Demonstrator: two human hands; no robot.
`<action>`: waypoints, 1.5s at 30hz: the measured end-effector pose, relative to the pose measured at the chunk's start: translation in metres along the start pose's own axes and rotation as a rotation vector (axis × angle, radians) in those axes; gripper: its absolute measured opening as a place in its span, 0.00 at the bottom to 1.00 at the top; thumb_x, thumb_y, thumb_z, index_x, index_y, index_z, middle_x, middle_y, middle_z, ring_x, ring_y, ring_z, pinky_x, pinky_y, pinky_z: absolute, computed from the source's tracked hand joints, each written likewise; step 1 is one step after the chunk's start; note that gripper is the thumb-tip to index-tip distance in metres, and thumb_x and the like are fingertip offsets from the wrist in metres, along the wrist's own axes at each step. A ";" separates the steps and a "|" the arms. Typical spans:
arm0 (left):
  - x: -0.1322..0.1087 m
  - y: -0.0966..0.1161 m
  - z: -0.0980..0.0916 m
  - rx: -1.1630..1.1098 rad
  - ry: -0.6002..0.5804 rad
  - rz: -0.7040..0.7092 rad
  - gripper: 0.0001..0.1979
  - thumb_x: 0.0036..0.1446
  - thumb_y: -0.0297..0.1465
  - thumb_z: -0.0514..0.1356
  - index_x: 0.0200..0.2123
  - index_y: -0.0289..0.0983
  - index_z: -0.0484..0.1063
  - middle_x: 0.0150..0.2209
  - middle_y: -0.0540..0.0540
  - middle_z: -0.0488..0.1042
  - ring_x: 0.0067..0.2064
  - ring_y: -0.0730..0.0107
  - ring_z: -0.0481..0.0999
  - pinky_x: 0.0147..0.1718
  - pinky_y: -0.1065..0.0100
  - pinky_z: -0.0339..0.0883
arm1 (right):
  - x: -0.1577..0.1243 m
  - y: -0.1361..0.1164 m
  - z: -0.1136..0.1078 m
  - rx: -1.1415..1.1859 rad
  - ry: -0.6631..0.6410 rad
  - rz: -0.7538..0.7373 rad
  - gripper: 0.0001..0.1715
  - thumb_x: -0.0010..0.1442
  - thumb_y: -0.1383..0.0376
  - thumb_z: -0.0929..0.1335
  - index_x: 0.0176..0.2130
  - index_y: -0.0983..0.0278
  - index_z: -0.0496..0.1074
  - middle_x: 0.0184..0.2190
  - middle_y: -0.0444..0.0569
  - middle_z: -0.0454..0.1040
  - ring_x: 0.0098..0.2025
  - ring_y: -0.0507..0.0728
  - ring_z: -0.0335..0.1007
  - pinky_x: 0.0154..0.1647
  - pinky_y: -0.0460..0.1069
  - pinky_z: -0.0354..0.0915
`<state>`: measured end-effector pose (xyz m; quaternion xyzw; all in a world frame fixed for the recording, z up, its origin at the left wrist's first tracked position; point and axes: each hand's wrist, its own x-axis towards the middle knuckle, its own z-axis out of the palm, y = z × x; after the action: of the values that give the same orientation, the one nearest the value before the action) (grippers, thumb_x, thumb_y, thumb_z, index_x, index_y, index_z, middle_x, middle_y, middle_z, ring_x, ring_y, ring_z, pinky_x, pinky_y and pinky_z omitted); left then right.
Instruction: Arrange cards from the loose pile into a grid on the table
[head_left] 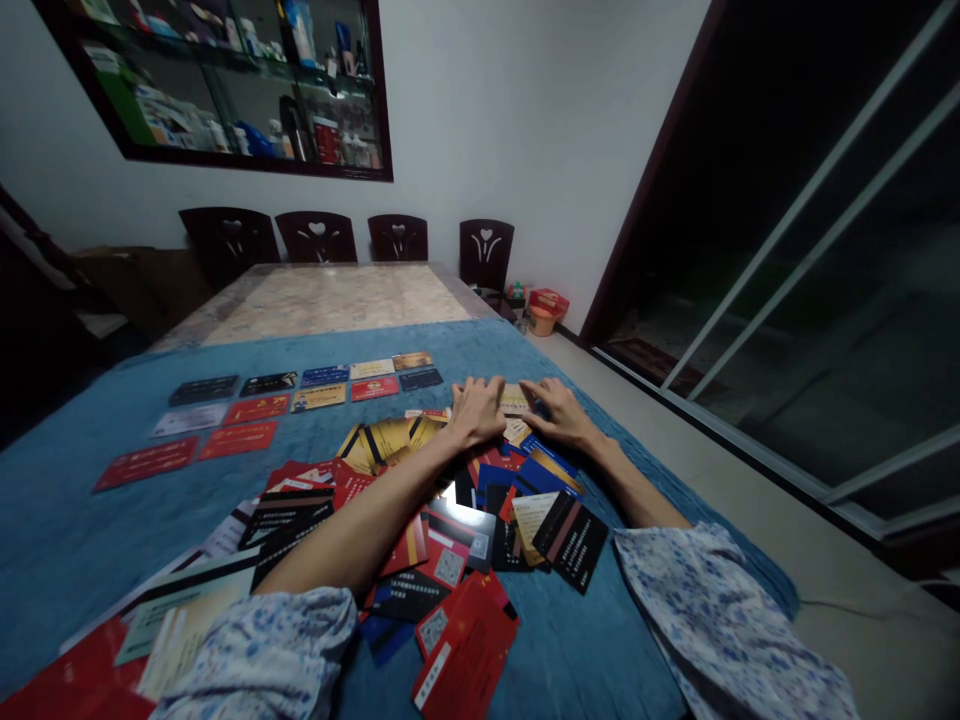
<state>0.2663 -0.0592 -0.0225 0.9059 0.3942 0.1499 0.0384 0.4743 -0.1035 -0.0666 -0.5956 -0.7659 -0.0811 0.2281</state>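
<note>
My left hand [478,412] and my right hand [561,410] meet at a pale cream card [514,399] at the far side of a loose pile. The left fingers are bent at the card's left edge, with their tips partly hidden. At its right edge, the thumb and forefinger of my right hand hold the card. Under and around my forearms lie many mixed cards: gold ones [390,440], blue ones [540,475], a black one [571,540] and a red one [466,650]. My left forearm hides part of the pile.
Left of my hands, several cards lie apart in rough rows, among them a red card [238,440] and a yellow one [319,397]. A blue cloth [82,530] covers the near part of the table [337,295]. Dark chairs [486,250] stand beyond it.
</note>
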 end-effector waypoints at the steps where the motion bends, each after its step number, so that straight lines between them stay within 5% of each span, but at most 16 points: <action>1: 0.000 0.000 0.000 0.000 -0.002 0.001 0.20 0.59 0.29 0.53 0.55 0.39 0.66 0.48 0.37 0.74 0.51 0.47 0.69 0.48 0.49 0.61 | 0.000 0.000 0.000 -0.001 -0.006 0.006 0.34 0.62 0.56 0.67 0.65 0.61 0.64 0.44 0.56 0.70 0.47 0.65 0.64 0.48 0.58 0.62; 11: 0.003 -0.001 0.003 -0.009 -0.041 0.000 0.19 0.59 0.32 0.55 0.53 0.36 0.65 0.52 0.35 0.73 0.54 0.47 0.67 0.51 0.48 0.59 | -0.001 0.001 -0.001 -0.012 -0.036 0.014 0.32 0.63 0.56 0.66 0.64 0.62 0.65 0.49 0.59 0.70 0.51 0.66 0.62 0.50 0.59 0.63; 28: 0.014 -0.008 -0.020 0.056 -0.215 0.088 0.15 0.57 0.31 0.61 0.48 0.36 0.69 0.56 0.36 0.68 0.61 0.47 0.61 0.57 0.39 0.58 | 0.000 0.005 -0.002 0.015 -0.032 -0.007 0.28 0.62 0.55 0.67 0.60 0.58 0.70 0.52 0.57 0.71 0.54 0.67 0.61 0.52 0.62 0.62; 45: 0.007 -0.034 -0.039 0.172 -0.293 0.203 0.14 0.57 0.37 0.63 0.44 0.37 0.75 0.52 0.36 0.70 0.57 0.47 0.63 0.53 0.43 0.60 | 0.021 -0.013 -0.015 0.047 -0.209 -0.099 0.32 0.61 0.49 0.69 0.60 0.58 0.72 0.51 0.59 0.72 0.52 0.67 0.61 0.50 0.61 0.63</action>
<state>0.2353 -0.0333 0.0100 0.9530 0.3025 -0.0148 0.0027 0.4615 -0.0945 -0.0416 -0.5568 -0.8157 -0.0116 0.1567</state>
